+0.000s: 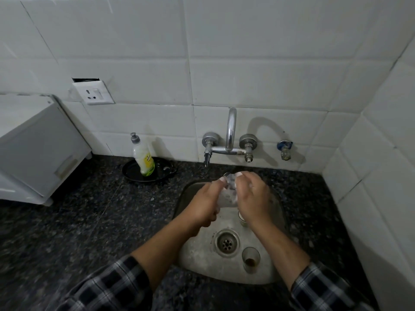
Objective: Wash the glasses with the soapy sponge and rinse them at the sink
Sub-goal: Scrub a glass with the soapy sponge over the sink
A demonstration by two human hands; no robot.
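Steel sink, two glasses inside, soap bottle beside faucet

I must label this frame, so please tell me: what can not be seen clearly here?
- Held glass, head view: mostly covered by the left hand and right hand, blurred.
- Sponge: not visible; may be hidden inside the hands.
- Water from the tap: too faint to tell.
- Second glass: partly hidden by the right wrist.
- Bottle label: too small.
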